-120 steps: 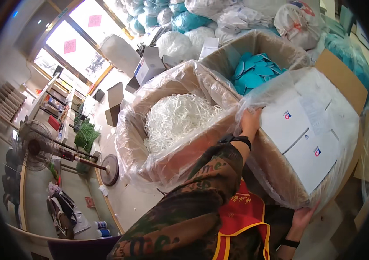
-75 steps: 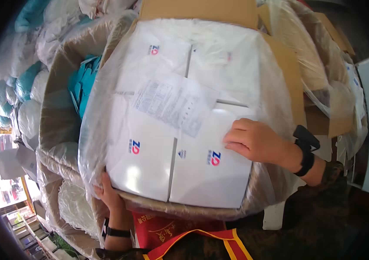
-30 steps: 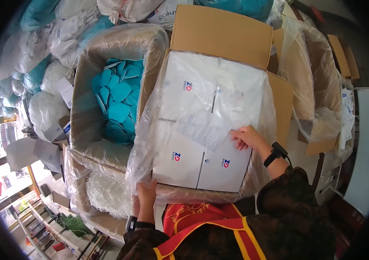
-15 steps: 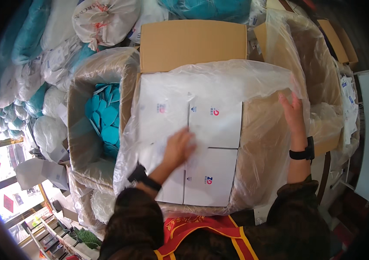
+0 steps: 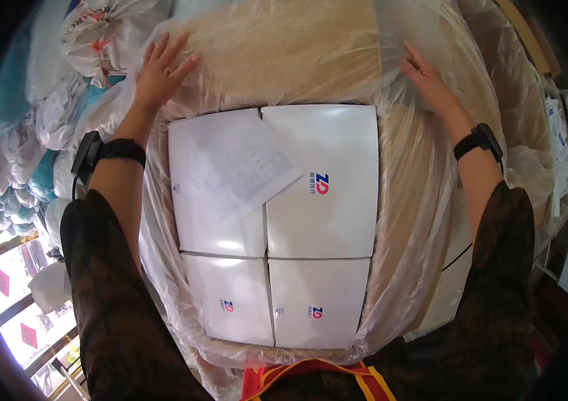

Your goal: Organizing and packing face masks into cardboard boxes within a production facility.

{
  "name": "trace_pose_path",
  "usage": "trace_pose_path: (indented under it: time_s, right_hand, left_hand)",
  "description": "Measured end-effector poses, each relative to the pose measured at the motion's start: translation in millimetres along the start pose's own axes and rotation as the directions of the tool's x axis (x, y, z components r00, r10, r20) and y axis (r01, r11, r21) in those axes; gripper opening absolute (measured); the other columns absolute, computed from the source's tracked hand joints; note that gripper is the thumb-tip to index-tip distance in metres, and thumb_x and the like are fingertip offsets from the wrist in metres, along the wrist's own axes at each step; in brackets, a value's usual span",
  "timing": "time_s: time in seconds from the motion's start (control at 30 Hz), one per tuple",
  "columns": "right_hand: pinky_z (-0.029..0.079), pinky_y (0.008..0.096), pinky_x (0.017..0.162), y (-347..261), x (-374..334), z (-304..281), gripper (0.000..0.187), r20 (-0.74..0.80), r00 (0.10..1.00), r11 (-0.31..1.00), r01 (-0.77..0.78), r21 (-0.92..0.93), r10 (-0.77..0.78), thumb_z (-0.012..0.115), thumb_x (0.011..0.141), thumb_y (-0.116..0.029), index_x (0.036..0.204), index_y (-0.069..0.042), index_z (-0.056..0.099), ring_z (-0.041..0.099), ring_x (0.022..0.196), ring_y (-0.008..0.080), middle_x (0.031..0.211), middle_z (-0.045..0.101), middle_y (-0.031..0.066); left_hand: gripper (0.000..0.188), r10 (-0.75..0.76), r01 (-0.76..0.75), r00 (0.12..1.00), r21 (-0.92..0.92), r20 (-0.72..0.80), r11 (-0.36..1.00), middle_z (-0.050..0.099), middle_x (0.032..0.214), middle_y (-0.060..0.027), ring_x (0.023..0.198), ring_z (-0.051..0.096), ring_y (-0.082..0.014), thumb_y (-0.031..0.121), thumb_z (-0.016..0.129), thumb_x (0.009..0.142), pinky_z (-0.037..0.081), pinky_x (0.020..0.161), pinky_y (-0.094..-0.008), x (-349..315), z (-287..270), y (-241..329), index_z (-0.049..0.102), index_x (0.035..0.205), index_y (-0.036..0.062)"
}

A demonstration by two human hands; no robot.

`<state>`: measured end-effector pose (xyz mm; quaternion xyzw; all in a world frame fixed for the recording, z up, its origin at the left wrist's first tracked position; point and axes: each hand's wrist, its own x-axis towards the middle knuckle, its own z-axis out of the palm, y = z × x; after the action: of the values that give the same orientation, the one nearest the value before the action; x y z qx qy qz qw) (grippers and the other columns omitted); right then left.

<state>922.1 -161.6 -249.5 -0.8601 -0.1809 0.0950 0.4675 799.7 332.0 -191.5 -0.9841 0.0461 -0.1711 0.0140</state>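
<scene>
A plastic-lined carton with several white boxes (image 5: 320, 220) in it, packed side by side, stands in front of me. On the two far boxes a printed sheet of paper (image 5: 247, 174) lies askew. My left hand (image 5: 160, 73) rests with spread fingers on the clear plastic liner (image 5: 284, 57) at the carton's far left corner. At the far right corner my right hand (image 5: 429, 83) touches the liner, its fingers stretched out and partly veiled by the film. Neither hand grips anything that I can see.
To the left lie stacked clear bags with white and teal contents (image 5: 50, 120), and a tied white sack (image 5: 100, 37) stands at the far left. Another plastic-lined carton (image 5: 507, 73) stands at the right. A red apron with yellow edging (image 5: 310, 371) shows at the bottom.
The film has been drawn back off the white boxes and lies over the far flap. The sheet of paper now shows on top. My left hand has moved far left, my right hand farther away.
</scene>
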Motion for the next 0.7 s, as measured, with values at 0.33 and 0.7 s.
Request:
trace_pose_path:
  time_s: [0.33, 0.7]
  right_hand:
    - [0.046, 0.0234, 0.081, 114, -4, 20, 0.042, 0.471, 0.796, 0.818, -0.527, 0.232, 0.380, 0.053, 0.092, -0.039, 0.114, -0.005, 0.063, 0.059, 0.091, 0.0090, 0.100, 0.064, 0.0018]
    - [0.050, 0.0295, 0.086, 167, -61, 43, 0.034, 0.438, 0.851, 0.256, -0.510, 0.821, 0.290, 0.046, 0.096, -0.025, 0.115, 0.000, 0.060, 0.061, 0.100, 0.0164, 0.109, 0.065, 0.0083]
  left_hand:
    - [0.052, 0.020, 0.845, 0.344, -0.319, 0.939, 0.429, 0.059, 0.121, -0.0070, 0.104, 0.056, -0.0115, 0.046, 0.045, 0.096, 0.042, 0.091, -0.0238, -15, 83, -47, 0.053, 0.127, 0.0057]
    - [0.051, -0.127, 0.939, 0.303, -0.273, 0.944, 0.208, 0.056, 0.126, -0.0066, 0.107, 0.054, -0.0127, 0.042, 0.047, 0.095, 0.042, 0.093, -0.0287, -60, 86, -61, 0.049, 0.133, 0.0080]
